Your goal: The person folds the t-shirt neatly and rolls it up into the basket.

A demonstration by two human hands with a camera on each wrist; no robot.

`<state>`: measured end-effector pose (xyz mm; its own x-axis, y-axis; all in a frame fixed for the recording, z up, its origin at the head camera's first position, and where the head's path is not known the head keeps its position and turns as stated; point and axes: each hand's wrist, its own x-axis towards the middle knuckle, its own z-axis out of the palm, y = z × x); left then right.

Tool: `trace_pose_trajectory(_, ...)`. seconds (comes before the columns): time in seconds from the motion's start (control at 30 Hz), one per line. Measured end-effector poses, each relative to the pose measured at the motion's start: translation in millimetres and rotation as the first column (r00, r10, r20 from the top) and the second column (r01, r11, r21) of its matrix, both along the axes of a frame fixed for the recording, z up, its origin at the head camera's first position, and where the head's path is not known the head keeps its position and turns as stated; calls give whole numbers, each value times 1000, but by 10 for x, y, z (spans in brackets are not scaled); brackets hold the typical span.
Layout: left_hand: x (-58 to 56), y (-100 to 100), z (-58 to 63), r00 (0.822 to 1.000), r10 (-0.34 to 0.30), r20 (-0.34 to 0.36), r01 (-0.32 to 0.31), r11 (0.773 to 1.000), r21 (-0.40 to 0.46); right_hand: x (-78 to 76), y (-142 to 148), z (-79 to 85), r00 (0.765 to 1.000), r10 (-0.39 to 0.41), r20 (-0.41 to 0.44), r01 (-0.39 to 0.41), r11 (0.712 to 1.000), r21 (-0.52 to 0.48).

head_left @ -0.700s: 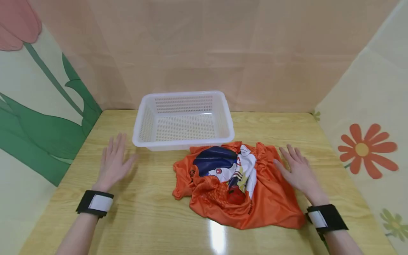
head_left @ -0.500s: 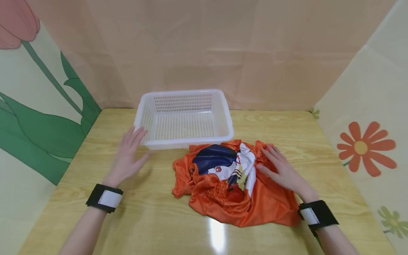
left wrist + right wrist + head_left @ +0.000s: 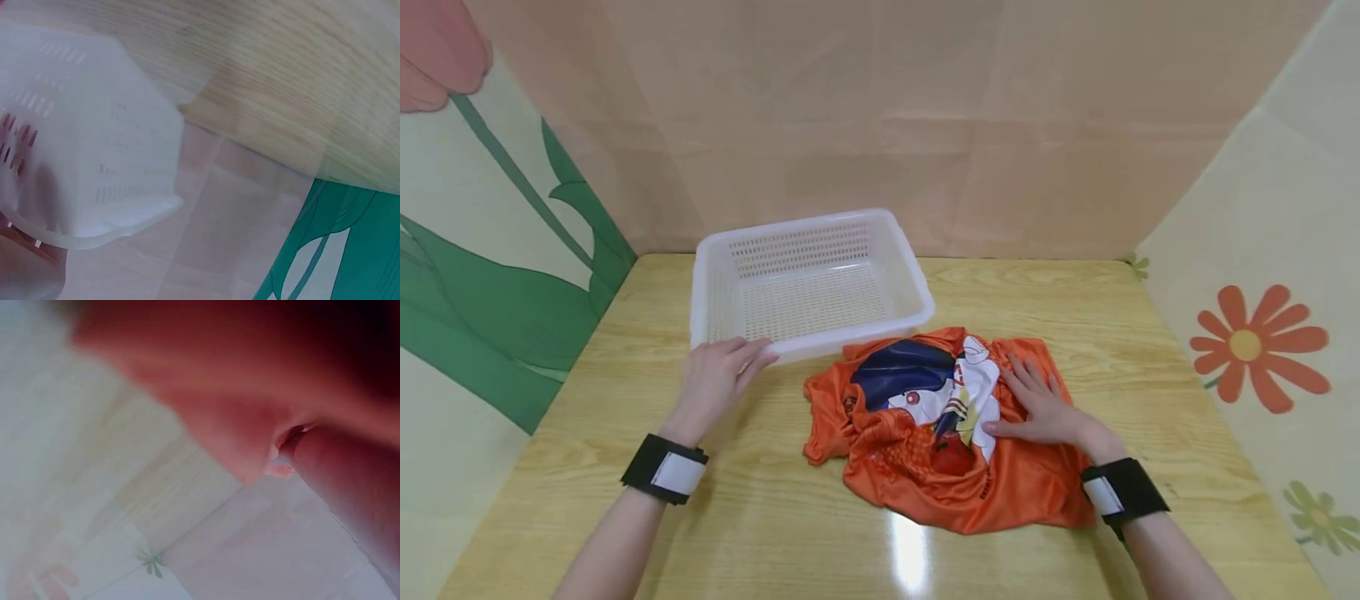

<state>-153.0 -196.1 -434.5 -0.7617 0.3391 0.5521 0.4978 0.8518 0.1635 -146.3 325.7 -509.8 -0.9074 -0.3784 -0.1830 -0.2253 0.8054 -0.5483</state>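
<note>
A white plastic basket (image 3: 812, 308) with slotted walls stands turned at an angle at the back left of the table. My left hand (image 3: 718, 375) grips its near rim by the left corner. In the left wrist view, the fingers of that hand (image 3: 28, 269) curl over the rim of the basket (image 3: 125, 144). A crumpled orange garment (image 3: 1037, 492) with a cartoon print lies right of centre, touching or very near the basket's front. My right hand (image 3: 1048, 412) rests on its right part, fingers spread. Orange cloth (image 3: 212, 419) fills much of the right wrist view, blurred.
The wooden table (image 3: 775, 517) meets a plain pinkish backdrop (image 3: 880, 125) at its back edge. Flower-printed sheets stand at both sides, with a red flower (image 3: 1247, 346) on the right one. Each wrist wears a black band (image 3: 662, 471).
My left hand has moved right and taken hold of the basket's rim. The basket has shifted left and turned slightly. My right hand has come left onto the orange garment.
</note>
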Motion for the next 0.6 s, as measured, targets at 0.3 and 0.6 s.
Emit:
trace_pose_trajectory(0.3, 433, -115, 28, 985, 167, 33, -161, 977, -140, 63, -130, 134, 1000, -8, 20, 8, 999, 35)
trace_pose_trajectory(0.6, 718, -89, 85, 968, 250, 5, -245, 952, -182, 105, -177, 259, 1000, -15, 6, 15, 997, 69)
